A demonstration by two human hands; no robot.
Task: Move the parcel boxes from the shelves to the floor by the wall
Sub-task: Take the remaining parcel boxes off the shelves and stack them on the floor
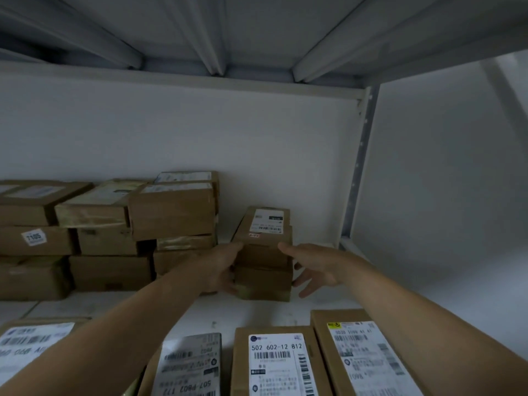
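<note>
A: Head view. What's obscured?
B: Front-row boxes (275,364) are cut off at the bottom edge. Labels on the left pile (108,232) are blurred. Some right hand (317,267) fingertips sit behind the stack of parcel boxes (264,270); contact there is unclear.
A: Fingers?
B: Left hand (220,270) grips the stack's left side, thumb on the top box's front edge, fingers curled low. Right thumb touches that edge, fingers spread wide alongside.
A: Stack location?
B: On the shelf (257,312), far back, near the wall (171,132).
</note>
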